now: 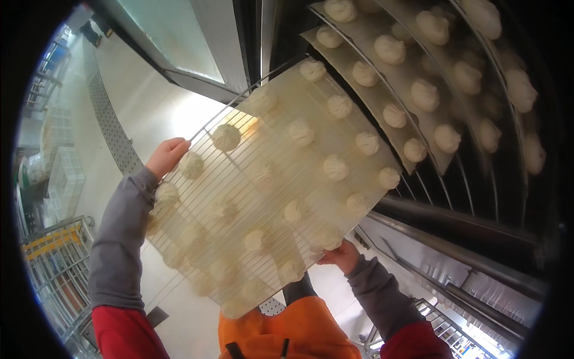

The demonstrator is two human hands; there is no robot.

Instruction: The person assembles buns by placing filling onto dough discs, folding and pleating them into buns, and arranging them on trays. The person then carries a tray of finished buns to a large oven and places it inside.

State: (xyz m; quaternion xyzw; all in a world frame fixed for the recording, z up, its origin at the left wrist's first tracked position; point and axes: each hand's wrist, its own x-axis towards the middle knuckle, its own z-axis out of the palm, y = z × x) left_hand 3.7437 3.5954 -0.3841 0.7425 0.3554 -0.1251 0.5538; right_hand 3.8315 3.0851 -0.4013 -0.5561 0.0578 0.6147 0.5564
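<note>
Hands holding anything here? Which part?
Both hold one wire rack of dough buns, lined with a sheet. Left hand grips its left edge, right hand its near right edge.

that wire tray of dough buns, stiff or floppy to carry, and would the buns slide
The wire tray likely carries stiff: gripped by left hand and right hand at opposite edges, it shows no sag. The buns look soft, probably staying put on their liner sheet.

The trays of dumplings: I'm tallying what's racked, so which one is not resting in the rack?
The wire tray, gripped at its edges by the left hand and right hand; the others sit on rack shelves.
</note>
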